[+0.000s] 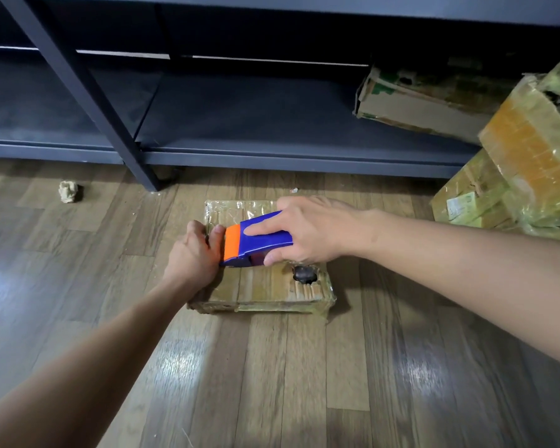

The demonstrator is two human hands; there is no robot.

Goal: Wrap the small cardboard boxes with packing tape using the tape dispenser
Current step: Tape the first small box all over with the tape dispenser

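A flat, tape-covered cardboard box (265,289) lies on the wooden floor, with a torn hole near its front right corner. My right hand (314,231) grips a blue tape dispenser (259,242) with an orange front edge, pressed onto the box top. My left hand (194,253) rests on the box's left edge, fingers curled over it, right beside the dispenser's orange end. The roll of tape itself is hidden under the dispenser and my hand.
A dark metal shelf unit (207,130) stands just behind the box, one leg (149,182) reaching the floor. Worn cardboard boxes (514,176) are stacked at the right, another (417,101) on the low shelf. A crumpled paper ball (68,191) lies at far left.
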